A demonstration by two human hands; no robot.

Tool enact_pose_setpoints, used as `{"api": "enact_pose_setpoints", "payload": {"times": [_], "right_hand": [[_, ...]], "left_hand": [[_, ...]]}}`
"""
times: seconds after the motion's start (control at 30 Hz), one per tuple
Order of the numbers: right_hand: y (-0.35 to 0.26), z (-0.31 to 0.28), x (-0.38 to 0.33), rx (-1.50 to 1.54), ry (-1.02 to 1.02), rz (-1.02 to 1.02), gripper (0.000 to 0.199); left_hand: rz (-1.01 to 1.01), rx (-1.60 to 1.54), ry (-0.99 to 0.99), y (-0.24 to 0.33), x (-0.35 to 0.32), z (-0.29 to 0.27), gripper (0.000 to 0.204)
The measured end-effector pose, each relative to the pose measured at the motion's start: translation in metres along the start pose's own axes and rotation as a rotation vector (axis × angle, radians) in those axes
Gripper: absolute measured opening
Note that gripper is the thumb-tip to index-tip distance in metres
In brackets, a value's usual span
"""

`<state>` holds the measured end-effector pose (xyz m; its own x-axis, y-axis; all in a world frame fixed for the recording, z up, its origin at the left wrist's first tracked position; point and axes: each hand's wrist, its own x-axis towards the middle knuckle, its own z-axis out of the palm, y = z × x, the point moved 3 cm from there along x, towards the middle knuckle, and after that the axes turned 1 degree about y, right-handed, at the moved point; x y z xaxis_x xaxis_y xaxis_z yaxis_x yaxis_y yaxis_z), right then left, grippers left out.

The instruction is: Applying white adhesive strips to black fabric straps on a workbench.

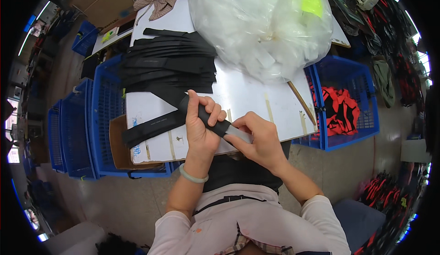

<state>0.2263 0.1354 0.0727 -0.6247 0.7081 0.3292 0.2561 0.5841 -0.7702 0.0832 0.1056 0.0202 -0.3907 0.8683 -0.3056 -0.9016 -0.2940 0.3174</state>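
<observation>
My left hand [201, 124] is closed around a black fabric sleeve [221, 127] above the table's near edge, thumb pointing up. At the sleeve's lower right end, my right hand [261, 140] pinches a pale, flat strip [242, 136]. The strip meets the sleeve's end; how far it reaches inside is hidden. Another black fabric strip [153, 127] lies on the table left of my left hand. Beyond it, a fanned pile of black fabric strips [169, 62] covers the table's left side.
A large clear plastic bag [256, 30] with white contents fills the far right of the white table [247, 99]. A thin wooden stick [301, 103] lies by the right edge. Blue crates [353, 140] flank the table, the right one holding red and black pieces [339, 110]. A cardboard box [119, 138] stands left.
</observation>
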Motion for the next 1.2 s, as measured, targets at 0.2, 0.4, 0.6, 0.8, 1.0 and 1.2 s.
{"api": "enact_pose_setpoints", "payload": {"times": [0.2,0.4,0.6,0.8,1.0,1.2], "right_hand": [[0.003,-0.009,-0.008,0.1,-0.053,-0.048,0.023],[0.002,0.01,0.005,0.175,0.049,-0.172,0.016],[0.01,0.022,-0.003,0.077,0.148,-0.18,0.02],[0.001,0.018,-0.006,-0.158,-0.029,-0.272,0.042],[0.008,0.029,-0.008,-0.151,-0.164,-0.157,0.054],[0.013,0.028,-0.014,0.099,-0.167,-0.121,0.047]], "left_hand": [[-0.039,-0.179,-0.008,0.011,0.009,-0.003,0.04],[-0.035,-0.168,-0.016,0.009,0.003,0.0,0.041],[-0.083,-0.213,0.003,0.005,0.003,0.0,0.039],[-0.054,-0.276,0.033,0.015,0.004,-0.003,0.04],[-0.036,-0.294,-0.002,0.018,0.006,0.0,0.04],[0.051,-0.115,-0.17,0.019,-0.001,0.007,0.039]]}}
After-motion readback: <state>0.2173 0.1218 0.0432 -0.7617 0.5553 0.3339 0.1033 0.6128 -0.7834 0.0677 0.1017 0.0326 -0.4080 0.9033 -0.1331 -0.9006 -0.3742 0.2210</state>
